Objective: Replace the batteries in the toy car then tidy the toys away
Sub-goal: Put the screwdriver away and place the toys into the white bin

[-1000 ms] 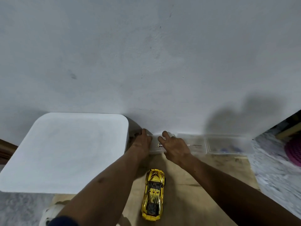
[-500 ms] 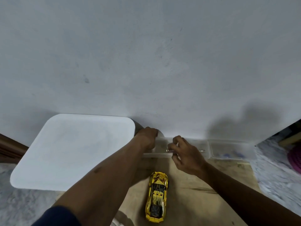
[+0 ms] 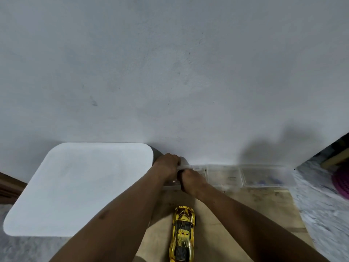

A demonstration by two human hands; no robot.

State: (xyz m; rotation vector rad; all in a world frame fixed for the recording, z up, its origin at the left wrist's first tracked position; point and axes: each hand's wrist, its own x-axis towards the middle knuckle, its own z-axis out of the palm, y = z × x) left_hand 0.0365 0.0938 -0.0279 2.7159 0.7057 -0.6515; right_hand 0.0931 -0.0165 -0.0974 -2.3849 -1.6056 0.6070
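Both are gripping the clear box (image 3: 224,176), left hand (image 3: 168,164) its lid, right hand (image 3: 190,179) its front; I'm probably seeking tools, then flipping the toy car (image 3: 182,233).

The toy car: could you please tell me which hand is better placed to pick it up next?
Probably the right hand: it is nearer the car, while the left hand grips the box.

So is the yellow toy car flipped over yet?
No, upright on its wheels: the shiny yellow toy car shows its roof and windscreen, untouched on the wooden board.
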